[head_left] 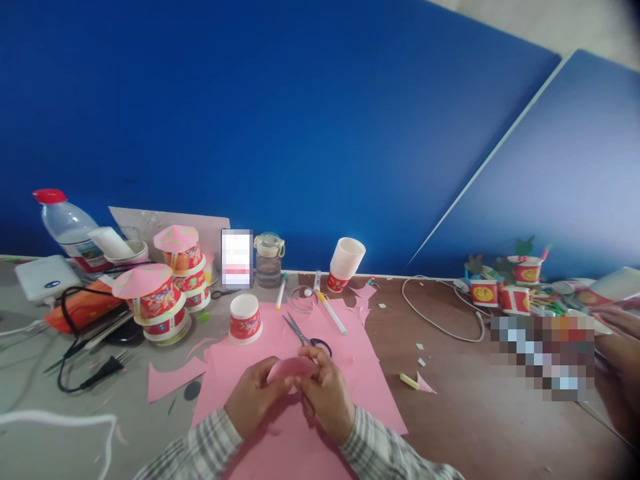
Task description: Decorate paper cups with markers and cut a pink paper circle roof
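Observation:
Between my two hands is a small rounded piece of pink paper, curved along its upper edge. My left hand pinches its left side, and my right hand grips the right side, thumbs close together. Under both hands lies a large pink paper sheet. Just beyond my right hand, scissors rest on the sheet with their blades pointing away to the left. A red and white paper cup stands upside down near the sheet's far left corner.
Cup models with pink cone roofs stand at left, near a bottle and a black plug cable. A glass jar, a cup stack and markers line the back. At right, another person's hand shows.

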`<state>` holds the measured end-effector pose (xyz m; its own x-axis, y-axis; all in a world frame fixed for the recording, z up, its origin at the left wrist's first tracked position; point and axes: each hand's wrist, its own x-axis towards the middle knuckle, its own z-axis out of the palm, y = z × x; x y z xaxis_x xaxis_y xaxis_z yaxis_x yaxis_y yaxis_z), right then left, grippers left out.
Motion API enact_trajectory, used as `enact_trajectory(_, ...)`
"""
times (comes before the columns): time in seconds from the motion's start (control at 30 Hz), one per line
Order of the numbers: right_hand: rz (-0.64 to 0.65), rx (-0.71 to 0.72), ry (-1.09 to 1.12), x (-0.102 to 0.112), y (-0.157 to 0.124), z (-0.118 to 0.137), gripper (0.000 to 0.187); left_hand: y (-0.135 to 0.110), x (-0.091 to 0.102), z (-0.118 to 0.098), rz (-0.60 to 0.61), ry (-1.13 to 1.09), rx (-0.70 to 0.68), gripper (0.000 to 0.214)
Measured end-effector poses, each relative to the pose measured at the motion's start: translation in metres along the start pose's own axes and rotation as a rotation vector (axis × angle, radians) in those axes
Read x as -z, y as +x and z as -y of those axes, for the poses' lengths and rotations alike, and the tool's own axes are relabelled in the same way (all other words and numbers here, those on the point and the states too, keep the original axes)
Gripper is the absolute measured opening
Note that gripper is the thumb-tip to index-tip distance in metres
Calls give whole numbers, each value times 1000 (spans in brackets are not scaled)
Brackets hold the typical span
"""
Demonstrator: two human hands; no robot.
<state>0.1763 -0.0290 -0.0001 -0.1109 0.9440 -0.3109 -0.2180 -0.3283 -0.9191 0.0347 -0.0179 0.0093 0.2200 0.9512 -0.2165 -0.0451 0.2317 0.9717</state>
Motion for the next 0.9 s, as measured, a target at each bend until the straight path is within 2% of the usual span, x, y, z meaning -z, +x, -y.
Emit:
enact_trajectory(0.13,-8,36,-69,1,1,-4,38,-1,-1,-1,-21,65,-2,9)
enact_trajectory(0.3,-107,318,-252,5,3,-8,34,-3,-1,-4,-97,79,40,4)
enact_trajectory(0.37,-118,363,-312,7,3,-8,36,-4,-1,-7,-158,103,-3,5)
enact_trajectory(0.57,-95,368,-346,7,1,-9,34,-5,-1,-12,-222,139,-66,3)
enact_trajectory(0.7,-82,349,-301,6,2,-15,40,-4,-2,-3,-167,100,-19,3)
enact_trajectory(0.9,-143,329,-235,5,4,-16,42,-2,-2,4,-142,112,-40,5)
